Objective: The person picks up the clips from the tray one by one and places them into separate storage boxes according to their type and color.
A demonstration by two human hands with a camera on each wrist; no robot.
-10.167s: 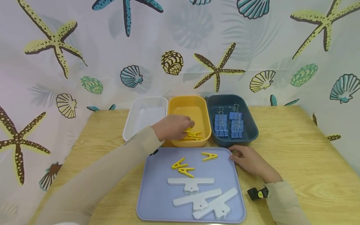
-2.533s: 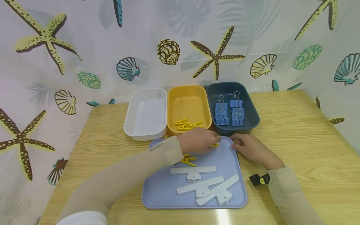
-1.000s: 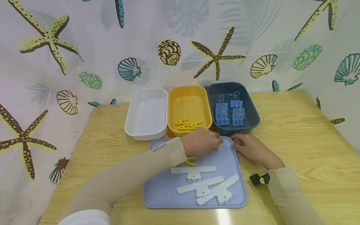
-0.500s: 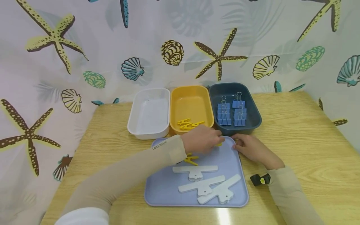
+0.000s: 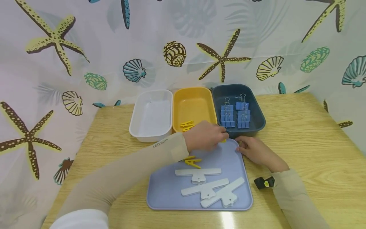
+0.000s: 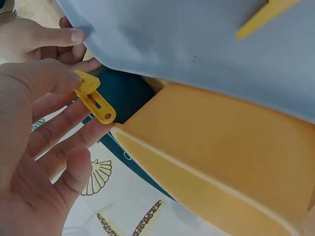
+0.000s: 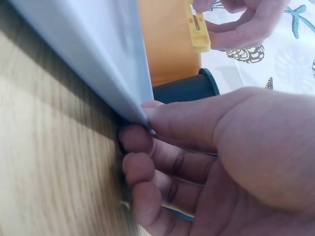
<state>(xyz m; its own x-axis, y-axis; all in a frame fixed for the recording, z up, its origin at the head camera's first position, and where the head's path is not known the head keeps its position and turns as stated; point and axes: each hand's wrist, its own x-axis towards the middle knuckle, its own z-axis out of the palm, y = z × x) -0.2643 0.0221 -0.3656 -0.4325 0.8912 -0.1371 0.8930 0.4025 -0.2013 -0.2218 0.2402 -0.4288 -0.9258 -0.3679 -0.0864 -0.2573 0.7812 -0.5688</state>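
Observation:
My left hand (image 5: 206,136) is over the far edge of the lavender tray (image 5: 166,190), beside the yellow container (image 5: 194,108). It pinches a yellow clothespin (image 6: 93,96) between thumb and fingers, seen best in the left wrist view. In the right wrist view, my right hand (image 7: 197,147) grips the tray's far right corner, thumb on the rim and fingers curled below. Yellow clothespins (image 5: 193,161) lie on the tray, partly hidden by the left arm. Nearer me are three white wide-jawed clips (image 5: 198,172). Other yellow clothespins (image 5: 186,123) sit in the yellow container.
Left of the yellow container, a white container (image 5: 151,114) holds nothing visible. On its right, a dark blue container (image 5: 258,124) holds blue binder clips (image 5: 243,115) in two columns. A patterned cloth (image 5: 108,38) hangs behind the wooden table (image 5: 303,143).
My left hand has left the yellow container, taken the clothespin from the tray's upper right, and just moved slightly away from me with it. My right hand stays at the tray corner.

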